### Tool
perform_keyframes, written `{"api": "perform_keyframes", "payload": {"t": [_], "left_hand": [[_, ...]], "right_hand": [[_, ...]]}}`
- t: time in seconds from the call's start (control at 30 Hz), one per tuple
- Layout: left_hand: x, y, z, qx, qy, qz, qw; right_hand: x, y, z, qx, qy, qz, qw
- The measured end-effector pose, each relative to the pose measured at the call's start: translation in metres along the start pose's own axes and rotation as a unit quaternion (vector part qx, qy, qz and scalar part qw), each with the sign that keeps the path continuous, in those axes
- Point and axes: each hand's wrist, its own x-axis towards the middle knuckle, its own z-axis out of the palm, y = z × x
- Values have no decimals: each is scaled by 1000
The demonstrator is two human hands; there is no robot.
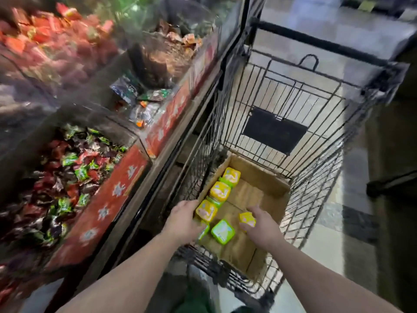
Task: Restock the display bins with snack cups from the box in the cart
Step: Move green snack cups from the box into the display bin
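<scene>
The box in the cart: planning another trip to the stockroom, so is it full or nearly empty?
Nearly empty. The box shows mostly bare cardboard floor, with only a few snack cups along its left side.

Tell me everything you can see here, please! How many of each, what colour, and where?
cart: one, black wire, on the right beside the shelves
box: one, brown cardboard, open, lying in the cart
yellow cups: four, three in a row along the box's left wall, one at the right hand
green cups: one plain to see on the box floor; more green peeks out under the yellow row and by the left hand, number unclear
candy bins: several, red fronts with white snowflakes, on the left, full of wrapped sweets in red, green and dark wrappers
floor: grey and pale tiles, under the cart
left hand: at the box's left edge, touching a cup
right hand: in the box, holding a yellow cup
</scene>
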Motion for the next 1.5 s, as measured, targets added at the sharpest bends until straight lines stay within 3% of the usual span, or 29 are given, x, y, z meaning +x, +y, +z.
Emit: {"api": "perform_keyframes", "payload": {"t": [0.37,0.63,0.77,0.93,1.03,1.13,1.27,1.4,1.5], "left_hand": [[62,-36,101,-66,-30,-59,996],[81,-49,122,-65,-53,-124,989],[84,-37,109,-101,-83,-151,980],[87,-32,92,-260,-129,-196,937],[83,-32,77,-253,-125,-208,937],[72,-38,65,-249,-99,-239,933],[61,-50,59,-189,-71,-266,942],[69,-60,67,-194,-73,-280,938],[73,-73,69,-255,-75,-310,913]], "right_hand": [[118,54,106,-42,-148,48,987],[156,80,130,69,-173,80,979],[151,71,103,75,-186,46,979],[141,33,69,79,-216,-82,970],[138,14,64,106,-241,-106,959],[142,9,68,151,-238,-71,957],[149,24,86,15,-240,-59,969],[155,34,126,-7,-253,-1,968],[159,34,159,32,-263,36,964]]}}
